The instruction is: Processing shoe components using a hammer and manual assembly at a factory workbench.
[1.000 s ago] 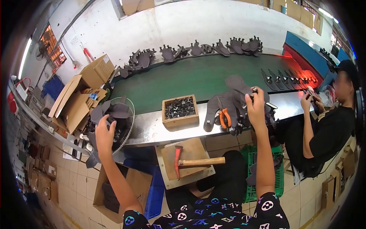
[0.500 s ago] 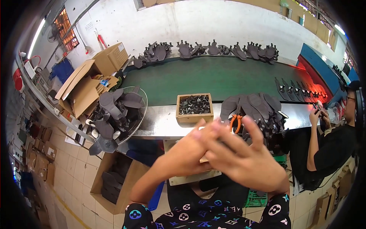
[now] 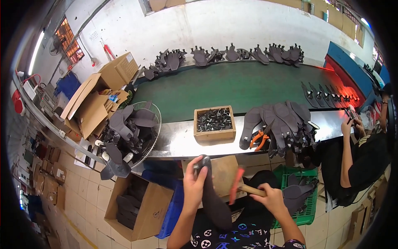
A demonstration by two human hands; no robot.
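My left hand (image 3: 191, 186) is closed round the top of a dark grey sole-shaped piece (image 3: 216, 211), which hangs down at a slant toward my lap. A shiny black fitting shows by my thumb at its upper end. My right hand (image 3: 271, 201) grips the wooden handle of a hammer (image 3: 253, 191); its red head, blurred, is just right of the piece. Between and beyond my hands lies a tan work board (image 3: 224, 171). On the steel bench edge ahead stands a wooden box (image 3: 214, 135) of small black fittings, with orange-handled pliers (image 3: 259, 139) to its right.
More dark grey pieces (image 3: 282, 120) are heaped on the bench. A wire basket (image 3: 155, 137) of them stands left, a cardboard box (image 3: 153, 211) below it. A green crate (image 3: 309, 211) sits right. Beyond runs a green conveyor belt (image 3: 232, 83). A co-worker (image 3: 360, 162) works at far right.
My hands, raised together before the bench, have lowered and parted. The left now holds the sole-shaped piece and the right the hammer. The view has shifted slightly.
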